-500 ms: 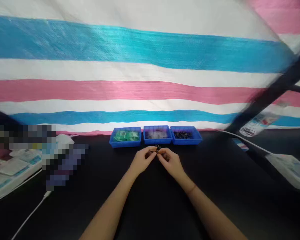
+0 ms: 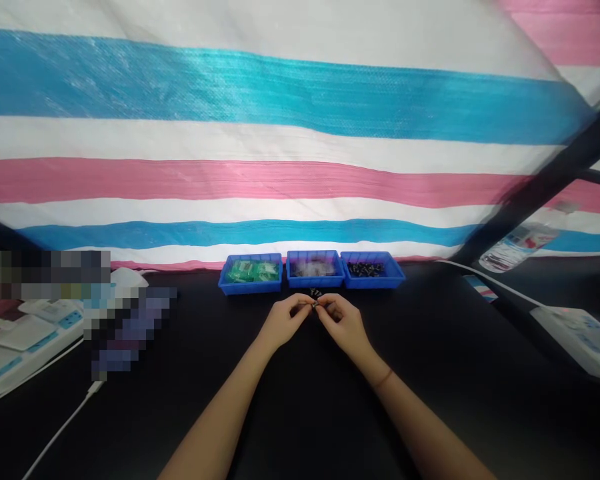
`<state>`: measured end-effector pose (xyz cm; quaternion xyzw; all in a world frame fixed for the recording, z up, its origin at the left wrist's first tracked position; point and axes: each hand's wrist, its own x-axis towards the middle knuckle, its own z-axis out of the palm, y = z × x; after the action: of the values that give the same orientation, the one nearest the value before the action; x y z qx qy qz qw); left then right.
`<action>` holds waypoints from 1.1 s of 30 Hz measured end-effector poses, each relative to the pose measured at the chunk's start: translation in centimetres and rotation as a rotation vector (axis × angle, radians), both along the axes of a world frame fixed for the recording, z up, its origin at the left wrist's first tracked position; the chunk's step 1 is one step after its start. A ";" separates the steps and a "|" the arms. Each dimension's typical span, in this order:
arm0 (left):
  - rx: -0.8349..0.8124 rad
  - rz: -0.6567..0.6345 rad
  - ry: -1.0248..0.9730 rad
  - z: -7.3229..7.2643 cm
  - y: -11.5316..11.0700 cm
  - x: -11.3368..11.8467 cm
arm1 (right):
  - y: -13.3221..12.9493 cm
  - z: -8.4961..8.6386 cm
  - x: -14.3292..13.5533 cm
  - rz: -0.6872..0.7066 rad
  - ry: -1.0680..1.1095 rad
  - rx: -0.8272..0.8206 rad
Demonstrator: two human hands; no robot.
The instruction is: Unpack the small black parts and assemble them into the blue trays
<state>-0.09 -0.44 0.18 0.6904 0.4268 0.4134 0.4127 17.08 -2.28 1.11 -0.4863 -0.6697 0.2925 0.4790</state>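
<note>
My left hand (image 2: 286, 321) and my right hand (image 2: 344, 325) meet fingertip to fingertip over the black table (image 2: 310, 413). Both are closed in a pinch on a tiny part (image 2: 315, 305), too small to identify. Just beyond the fingertips lie some small dark pieces (image 2: 315, 292) on the table. Behind them stand three blue trays side by side: the left tray (image 2: 251, 289) with green packets, the middle tray (image 2: 317, 283) with clear or whitish items, the right tray (image 2: 375, 283) with small dark parts.
A white power strip (image 2: 43, 343) and a blurred-out patch lie at the left, with a white cable. On the right are a clear bottle (image 2: 520, 247), another white strip (image 2: 580, 340) and a cable. A striped sheet (image 2: 280, 180) hangs behind.
The fingertips have shifted very slightly, and the small dark pieces behind them show more clearly. Otherwise the hands and trays stay nearly where they were.
</note>
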 end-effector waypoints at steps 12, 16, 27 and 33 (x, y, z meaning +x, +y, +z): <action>0.026 0.034 0.054 0.7 -0.3 0.1 | -0.1 0.3 -0.1 0.028 -0.008 0.064; 0.011 0.029 0.020 0.6 -0.3 0.2 | -0.1 0.0 -0.1 0.009 -0.012 0.041; 0.053 0.040 0.012 0.3 -0.1 0.1 | -0.2 0.3 0.0 0.055 -0.052 0.002; 0.078 0.049 0.041 0.3 -0.2 0.1 | -0.3 0.3 -0.2 0.068 -0.059 -0.011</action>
<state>0.02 -0.60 0.47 0.7038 0.4356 0.4254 0.3660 16.87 -2.60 1.38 -0.4743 -0.6980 0.2977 0.4464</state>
